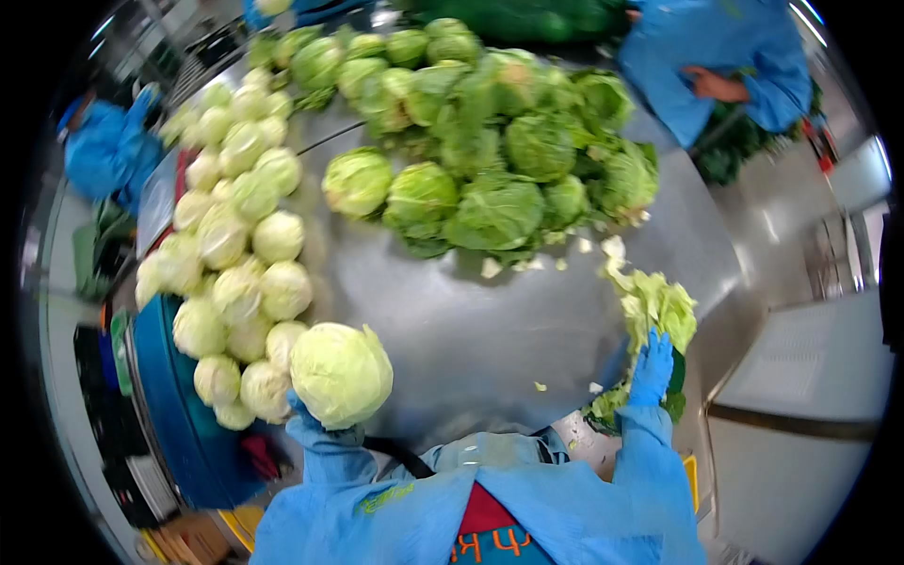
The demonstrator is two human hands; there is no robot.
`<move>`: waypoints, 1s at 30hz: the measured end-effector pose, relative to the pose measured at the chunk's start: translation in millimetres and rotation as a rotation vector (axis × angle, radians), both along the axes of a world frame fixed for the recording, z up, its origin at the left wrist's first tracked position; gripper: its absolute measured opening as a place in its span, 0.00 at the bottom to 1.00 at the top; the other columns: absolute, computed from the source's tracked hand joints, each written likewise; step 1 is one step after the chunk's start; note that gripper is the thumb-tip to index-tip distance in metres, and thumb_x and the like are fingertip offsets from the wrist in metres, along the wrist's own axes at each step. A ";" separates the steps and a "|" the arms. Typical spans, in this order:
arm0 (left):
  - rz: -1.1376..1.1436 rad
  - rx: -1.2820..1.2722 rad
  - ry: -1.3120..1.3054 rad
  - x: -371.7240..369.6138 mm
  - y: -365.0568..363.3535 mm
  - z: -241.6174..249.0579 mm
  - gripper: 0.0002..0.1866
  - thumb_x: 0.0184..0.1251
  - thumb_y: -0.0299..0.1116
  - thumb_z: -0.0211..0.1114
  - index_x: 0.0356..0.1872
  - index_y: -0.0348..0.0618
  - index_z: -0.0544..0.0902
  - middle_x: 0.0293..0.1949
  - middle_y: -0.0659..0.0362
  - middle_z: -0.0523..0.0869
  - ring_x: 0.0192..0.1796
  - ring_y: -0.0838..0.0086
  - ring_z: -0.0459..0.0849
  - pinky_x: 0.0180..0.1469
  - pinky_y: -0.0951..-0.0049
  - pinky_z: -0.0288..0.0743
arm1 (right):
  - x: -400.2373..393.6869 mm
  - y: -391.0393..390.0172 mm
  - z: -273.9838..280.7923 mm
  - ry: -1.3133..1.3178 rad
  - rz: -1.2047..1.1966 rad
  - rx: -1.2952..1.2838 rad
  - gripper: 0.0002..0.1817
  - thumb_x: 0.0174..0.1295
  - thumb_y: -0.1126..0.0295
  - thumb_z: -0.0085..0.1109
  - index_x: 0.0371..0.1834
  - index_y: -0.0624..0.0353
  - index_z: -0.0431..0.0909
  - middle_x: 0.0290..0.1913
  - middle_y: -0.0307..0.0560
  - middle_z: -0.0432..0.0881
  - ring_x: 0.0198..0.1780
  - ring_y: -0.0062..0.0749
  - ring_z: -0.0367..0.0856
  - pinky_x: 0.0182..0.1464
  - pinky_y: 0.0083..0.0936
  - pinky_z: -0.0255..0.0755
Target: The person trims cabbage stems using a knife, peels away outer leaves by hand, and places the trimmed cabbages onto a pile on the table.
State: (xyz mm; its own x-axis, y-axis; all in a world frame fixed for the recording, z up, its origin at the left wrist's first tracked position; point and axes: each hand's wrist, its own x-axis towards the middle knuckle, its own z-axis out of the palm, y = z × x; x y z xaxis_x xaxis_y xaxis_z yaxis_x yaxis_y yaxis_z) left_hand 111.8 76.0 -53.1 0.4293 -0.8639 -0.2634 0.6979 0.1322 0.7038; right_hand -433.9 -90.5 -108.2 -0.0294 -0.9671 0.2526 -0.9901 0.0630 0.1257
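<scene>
My left hand (299, 407), in a blue glove, is wrapped round the lower left side of a pale trimmed cabbage (341, 375), at the table's near left. My right hand (653, 367), also gloved in blue, lies with fingers stretched out on loose green leaves (659, 306) at the table's near right edge. Pale trimmed cabbages (223, 235) are heaped along the left side. Greener cabbages with outer leaves (499, 209) are piled across the far middle. Small white and green scraps lie on the metal table (452, 330).
Across the table at the far right stands a person in blue (720, 56), one hand visible. Another person in blue (111, 146) is at the far left. A blue bin (179, 424) stands by the left edge, and a green net sack (527, 19) lies at the back.
</scene>
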 end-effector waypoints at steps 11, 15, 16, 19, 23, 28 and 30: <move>0.797 0.482 -1.472 52.5 91.5 87.2 0.27 0.59 0.45 0.66 0.59 0.49 0.76 0.54 0.57 0.81 0.58 0.60 0.78 0.63 0.56 0.70 | 152.9 -61.3 -4.3 -0.296 0.453 0.436 0.34 0.62 0.60 0.62 0.72 0.38 0.62 0.48 0.48 0.77 0.44 0.45 0.79 0.47 0.41 0.75; 0.871 0.922 -1.977 44.4 129.0 119.0 0.25 0.60 0.45 0.65 0.58 0.50 0.77 0.54 0.58 0.81 0.57 0.60 0.79 0.62 0.55 0.70 | 171.0 -65.9 15.4 -0.243 0.576 0.285 0.32 0.60 0.62 0.61 0.70 0.50 0.65 0.52 0.53 0.76 0.52 0.51 0.76 0.56 0.43 0.70; 0.867 1.015 -2.053 39.8 135.7 123.7 0.25 0.60 0.45 0.64 0.58 0.50 0.78 0.53 0.58 0.82 0.57 0.60 0.79 0.62 0.55 0.71 | 177.2 -57.5 17.5 -0.275 0.596 0.255 0.32 0.60 0.63 0.61 0.69 0.53 0.65 0.53 0.55 0.76 0.53 0.53 0.75 0.57 0.44 0.68; 0.867 1.216 -2.171 20.0 152.9 132.5 0.23 0.61 0.44 0.64 0.57 0.51 0.79 0.53 0.59 0.82 0.57 0.60 0.80 0.62 0.55 0.71 | 192.8 -46.4 -1.1 -0.353 0.768 0.168 0.26 0.61 0.66 0.57 0.64 0.58 0.70 0.55 0.60 0.75 0.53 0.53 0.74 0.58 0.43 0.68; 0.920 1.265 -2.139 -8.3 170.1 130.4 0.24 0.62 0.46 0.61 0.58 0.51 0.77 0.54 0.59 0.81 0.58 0.60 0.79 0.62 0.54 0.70 | 227.4 -12.8 6.3 -0.478 0.901 0.304 0.26 0.60 0.67 0.59 0.63 0.57 0.71 0.57 0.59 0.75 0.57 0.53 0.73 0.60 0.42 0.67; 0.956 1.154 -2.027 -26.2 189.4 127.8 0.26 0.64 0.49 0.58 0.61 0.51 0.75 0.57 0.58 0.79 0.60 0.60 0.77 0.64 0.54 0.70 | 229.6 18.8 3.0 -0.397 0.959 0.427 0.29 0.59 0.64 0.60 0.65 0.56 0.70 0.63 0.58 0.71 0.65 0.53 0.67 0.69 0.43 0.60; 0.968 1.082 -1.962 -26.9 197.4 126.4 0.26 0.65 0.50 0.56 0.62 0.51 0.74 0.58 0.58 0.78 0.60 0.60 0.76 0.64 0.54 0.69 | 221.3 26.7 4.7 -0.443 0.940 0.440 0.28 0.59 0.65 0.60 0.65 0.55 0.70 0.63 0.59 0.71 0.65 0.53 0.67 0.68 0.43 0.61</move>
